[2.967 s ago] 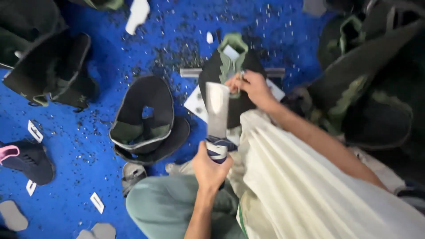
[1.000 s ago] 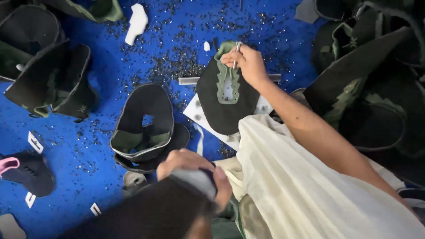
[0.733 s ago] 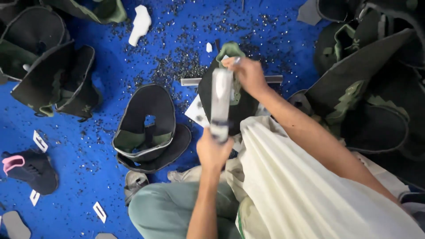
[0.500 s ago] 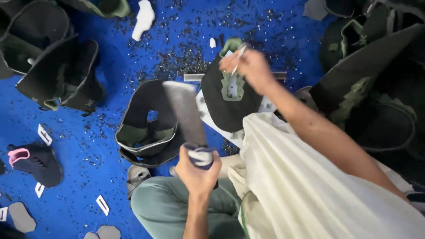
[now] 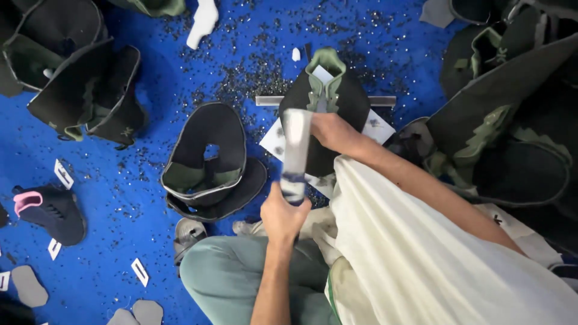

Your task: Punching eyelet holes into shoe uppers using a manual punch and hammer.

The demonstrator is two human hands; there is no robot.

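- Head view: the left hand (image 5: 283, 213), grip closed around a pale flat-bladed tool (image 5: 296, 153), has swung it from the side back onto the black-and-green shoe upper (image 5: 325, 102), pinned on the blue floor (image 5: 150, 198) by the right hand (image 5: 331, 129), whose grip is hidden.

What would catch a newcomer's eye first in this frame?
The blurred pale tool at centre, gripped by the left hand and raised over a black-and-green shoe upper that the right hand presses down. All around lies a bright blue floor peppered with dark specks, with more black uppers to the left.
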